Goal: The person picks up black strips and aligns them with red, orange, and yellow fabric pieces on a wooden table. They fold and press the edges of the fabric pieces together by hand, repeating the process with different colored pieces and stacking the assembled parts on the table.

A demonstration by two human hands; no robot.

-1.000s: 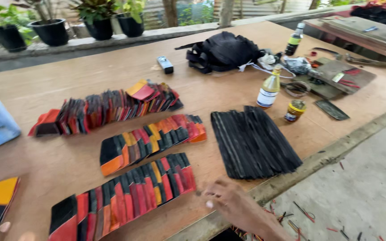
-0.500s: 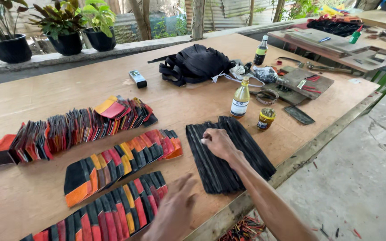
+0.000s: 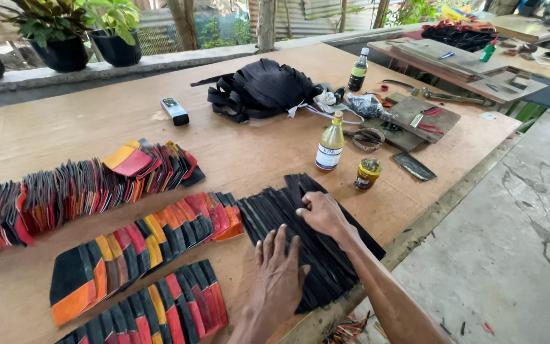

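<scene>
Hands now both on black strips (image 3: 307, 245): left hand (image 3: 279, 271) flat, fingers spread; right hand (image 3: 323, 213) curled, pressing, gripping nothing.

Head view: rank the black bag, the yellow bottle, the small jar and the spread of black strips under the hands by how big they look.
1. Spread of black strips, though it lies nearest the camera.
2. Black bag.
3. Yellow bottle.
4. Small jar.
Both the left hand and the right hand rest on the strips.
</scene>
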